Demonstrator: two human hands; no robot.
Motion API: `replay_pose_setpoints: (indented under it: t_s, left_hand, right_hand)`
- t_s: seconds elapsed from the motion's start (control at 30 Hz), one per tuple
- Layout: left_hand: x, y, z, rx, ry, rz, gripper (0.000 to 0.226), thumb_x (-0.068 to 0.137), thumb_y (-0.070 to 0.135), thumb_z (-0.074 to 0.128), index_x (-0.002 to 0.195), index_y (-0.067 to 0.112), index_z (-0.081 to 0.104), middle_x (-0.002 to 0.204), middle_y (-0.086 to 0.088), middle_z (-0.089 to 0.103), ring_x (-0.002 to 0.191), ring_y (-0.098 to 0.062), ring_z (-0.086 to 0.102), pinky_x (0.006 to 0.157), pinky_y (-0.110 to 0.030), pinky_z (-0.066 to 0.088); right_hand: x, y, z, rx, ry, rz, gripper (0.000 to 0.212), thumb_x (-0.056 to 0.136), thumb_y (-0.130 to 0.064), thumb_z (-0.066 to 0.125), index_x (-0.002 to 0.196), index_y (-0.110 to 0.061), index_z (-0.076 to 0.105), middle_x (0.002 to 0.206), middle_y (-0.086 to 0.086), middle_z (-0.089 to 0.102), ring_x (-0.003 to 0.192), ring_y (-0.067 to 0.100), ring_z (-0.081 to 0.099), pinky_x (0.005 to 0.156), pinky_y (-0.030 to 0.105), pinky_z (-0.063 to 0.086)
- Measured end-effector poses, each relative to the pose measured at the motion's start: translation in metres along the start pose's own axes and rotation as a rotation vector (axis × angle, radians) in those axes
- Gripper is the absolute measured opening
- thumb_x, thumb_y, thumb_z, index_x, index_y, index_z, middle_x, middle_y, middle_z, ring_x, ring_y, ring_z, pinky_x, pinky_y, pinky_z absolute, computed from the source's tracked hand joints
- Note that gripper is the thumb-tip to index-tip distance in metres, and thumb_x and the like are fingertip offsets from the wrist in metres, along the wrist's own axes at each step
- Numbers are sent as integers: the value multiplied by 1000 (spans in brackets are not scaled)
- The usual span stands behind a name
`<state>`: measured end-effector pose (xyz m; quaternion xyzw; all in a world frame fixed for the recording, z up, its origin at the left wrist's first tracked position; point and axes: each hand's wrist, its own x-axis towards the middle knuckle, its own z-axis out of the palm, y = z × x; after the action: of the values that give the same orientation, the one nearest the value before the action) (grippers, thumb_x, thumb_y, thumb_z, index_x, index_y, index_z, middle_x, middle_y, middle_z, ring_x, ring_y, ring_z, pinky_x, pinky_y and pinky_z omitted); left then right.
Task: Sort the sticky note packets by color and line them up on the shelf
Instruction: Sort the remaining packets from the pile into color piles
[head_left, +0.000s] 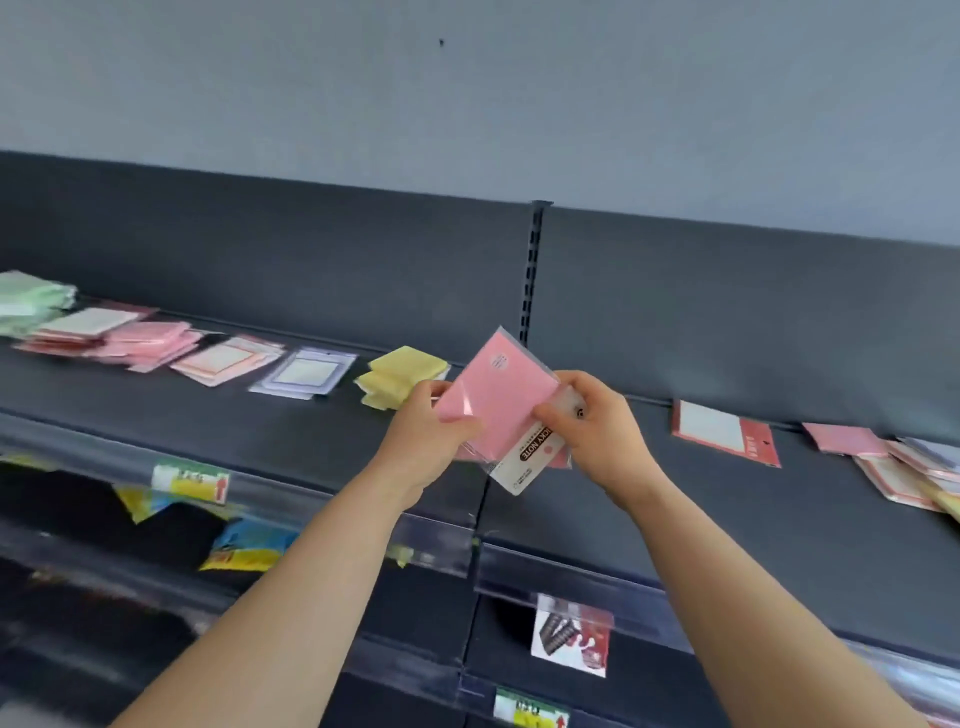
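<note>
Hidden or unclear: pink packet (498, 410), its right edge and part of its white label covered by the right hand (597, 426), the print reading only "ICKY NOTE", smaller print illegible; a clear flap under the right fingers, and whether it belongs to this packet cannot be told. Green packets (31, 301), far left, cut by the frame edge and blurred. Mixed heap (914, 467), far right, cut by the frame edge, pink and red-bordered pieces overlapping, count unreadable. Lower goods (249, 551), dark and blurred, not identifiable. Price tag (192, 480) on the rail, text illegible. Held item: pink packet, tilted, raised in front of the shelf (675, 519) near its centre upright, held clear of the shelf. Left hand (431, 431): grip pinching the packet's left edge, thumb on the front face. Right hand: grip pinching the right edge beside the label, thumb on the front. The packet spans between the two grips. On the shelf left of the hands, nearest first: yellow packets (402, 382), purple-bordered packet (306, 374), pink-bordered packet (223, 360), pink pile (150, 345). Right of the hands: red-bordered packet (724, 434), flat, apart from the heap.
</note>
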<state>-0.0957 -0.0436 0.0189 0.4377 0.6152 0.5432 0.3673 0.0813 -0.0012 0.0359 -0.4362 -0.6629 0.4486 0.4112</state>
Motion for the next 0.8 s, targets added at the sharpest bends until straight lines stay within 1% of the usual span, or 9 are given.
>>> replay_pose_setpoints:
  t_s: [0.07, 0.17, 0.2, 0.3, 0.43, 0.53, 0.63, 0.73, 0.8]
  left_hand:
    - [-4, -4, -41, -19, 36, -8, 41, 74, 13, 72, 109, 23, 54, 106, 2, 67, 99, -15, 65, 89, -42, 55]
    - [-12, -12, -113, -8, 96, -34, 29, 82, 7, 68, 105, 18, 54, 102, -1, 70, 101, -20, 66, 94, -43, 53]
    - [-13, -14, -134, 9, 124, -36, 27, 83, 8, 68, 105, 15, 54, 101, -2, 71, 100, -22, 67, 94, -44, 53]
    - [-15, -22, -188, -1, 215, -19, 27, 85, 7, 67, 108, 12, 53, 99, -5, 71, 94, -20, 69, 88, -41, 56]
    - [-13, -34, -247, -7, 310, -17, 32, 86, 5, 67, 112, 12, 52, 97, -5, 70, 88, -19, 70, 83, -39, 58]
    - [-5, -43, -284, 5, 365, -27, 38, 85, 5, 68, 118, 13, 50, 97, -6, 71, 83, -18, 70, 84, -42, 58]
    - [8, -49, -314, 34, 422, -32, 45, 84, 7, 70, 122, 18, 49, 99, -4, 71, 90, -20, 69, 87, -45, 56]
    - [29, -52, -342, 48, 480, -27, 41, 83, 5, 70, 115, 22, 51, 96, 2, 69, 92, -17, 67, 83, -41, 57]
    - [46, -49, -361, 79, 509, -15, 35, 83, 2, 68, 109, 20, 53, 95, 5, 67, 89, -13, 65, 75, -32, 54]
  right_hand:
    - [3, -12, 36, 43, -26, -1, 19, 91, -7, 59, 107, -17, 60, 88, 12, 70, 69, 12, 72, 52, 31, 57]
    - [11, -31, 103, 66, -66, -17, 19, 91, -9, 61, 107, -17, 61, 88, 8, 72, 73, 11, 72, 54, 26, 55]
    - [13, -36, 124, 60, -79, -26, 19, 90, -10, 61, 107, -18, 62, 90, 7, 73, 75, 12, 72, 58, 26, 56]
    - [21, -45, 183, 45, -112, -12, 18, 87, -13, 62, 104, -17, 64, 91, 4, 74, 81, 17, 72, 75, 37, 59]
    - [30, -50, 250, 38, -138, 2, 16, 86, -14, 65, 102, -17, 64, 92, 4, 74, 82, 17, 71, 78, 39, 59]
    - [38, -56, 291, 5, -147, 1, 21, 87, -19, 65, 108, -19, 62, 88, -1, 72, 77, 12, 69, 68, 30, 57]
    - [52, -62, 325, -5, -177, -8, 29, 88, -20, 63, 116, -24, 57, 88, -4, 68, 75, 6, 66, 54, 18, 50]
    - [73, -69, 356, -16, -197, -51, 32, 89, -21, 62, 121, -23, 56, 98, -1, 68, 78, 5, 66, 55, 15, 46]
    - [89, -75, 374, -32, -210, -91, 21, 90, -20, 61, 110, -25, 58, 89, -7, 67, 76, 2, 64, 55, 13, 45]
